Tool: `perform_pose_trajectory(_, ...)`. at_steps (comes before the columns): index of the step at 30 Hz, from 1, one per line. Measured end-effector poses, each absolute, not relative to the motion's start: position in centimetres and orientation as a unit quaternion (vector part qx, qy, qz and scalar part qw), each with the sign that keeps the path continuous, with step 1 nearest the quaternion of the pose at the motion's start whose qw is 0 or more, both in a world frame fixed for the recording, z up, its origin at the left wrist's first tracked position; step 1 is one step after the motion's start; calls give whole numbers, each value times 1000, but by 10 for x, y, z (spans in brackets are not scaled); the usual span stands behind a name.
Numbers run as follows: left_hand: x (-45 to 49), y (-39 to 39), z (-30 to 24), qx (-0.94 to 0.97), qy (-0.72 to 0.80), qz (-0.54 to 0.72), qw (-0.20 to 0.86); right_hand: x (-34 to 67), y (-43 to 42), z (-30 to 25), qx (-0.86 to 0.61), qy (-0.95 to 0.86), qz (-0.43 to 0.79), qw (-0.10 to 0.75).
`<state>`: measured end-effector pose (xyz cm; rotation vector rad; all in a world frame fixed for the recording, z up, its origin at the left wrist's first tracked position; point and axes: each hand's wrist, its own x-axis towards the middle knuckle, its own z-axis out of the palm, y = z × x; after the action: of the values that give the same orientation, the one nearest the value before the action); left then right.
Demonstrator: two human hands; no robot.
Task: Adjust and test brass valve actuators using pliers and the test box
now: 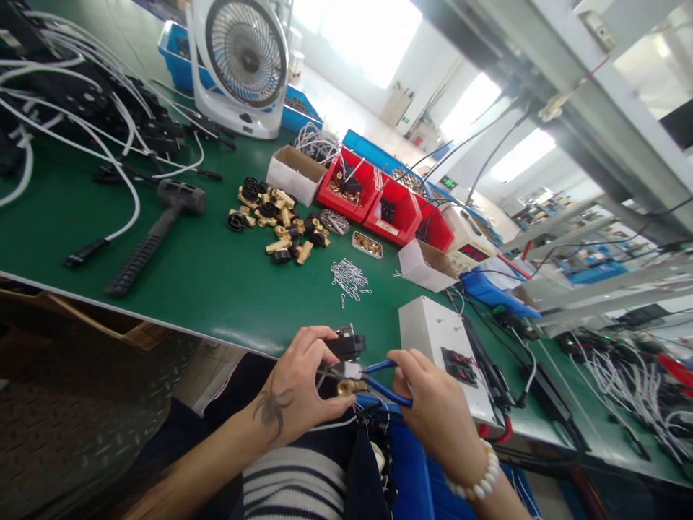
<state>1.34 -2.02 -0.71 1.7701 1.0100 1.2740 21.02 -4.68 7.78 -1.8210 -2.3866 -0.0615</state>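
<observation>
My left hand [300,379] is closed around a small black-and-brass fitting [346,350] with a white cable end, held just off the near edge of the green table [206,282]. My right hand [433,404] grips blue-handled pliers [382,379], whose jaws meet the fitting between the two hands. Both hands hover above my lap, over a blue bin [411,462] with dark cables in it.
A pile of brass and black fittings [276,220], loose metal clips [349,278], a black mallet [154,235], a white fan [241,65], red bins [373,198], small cardboard boxes [295,173], a white switch box [447,350] and white cables [70,94] lie on the table.
</observation>
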Motion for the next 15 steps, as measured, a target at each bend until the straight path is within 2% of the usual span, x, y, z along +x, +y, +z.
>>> perform_pose_trajectory(2,13,-20,-8,682,398,494,364,212,-46,81,-621,-763,-35,176)
perform_pose_trajectory(4,13,-20,-9,677,401,495,368,214,-45,81,-634,-743,-42,211)
perform_pose_trajectory(8,12,-20,-9,675,400,496,371,219,-45,76,-622,-782,-16,38)
perform_pose_trajectory(9,12,-20,-9,675,400,496,371,219,-45,75,-618,-786,-14,27)
perform_pose_trajectory(10,12,-20,-9,675,400,496,372,220,-46,76,-619,-784,-20,50)
perform_pose_trajectory(13,12,-19,-9,674,396,495,379,220,-47,78,-644,-735,-62,204)
perform_pose_trajectory(15,12,-19,-9,674,396,494,380,219,-48,76,-648,-727,-73,217)
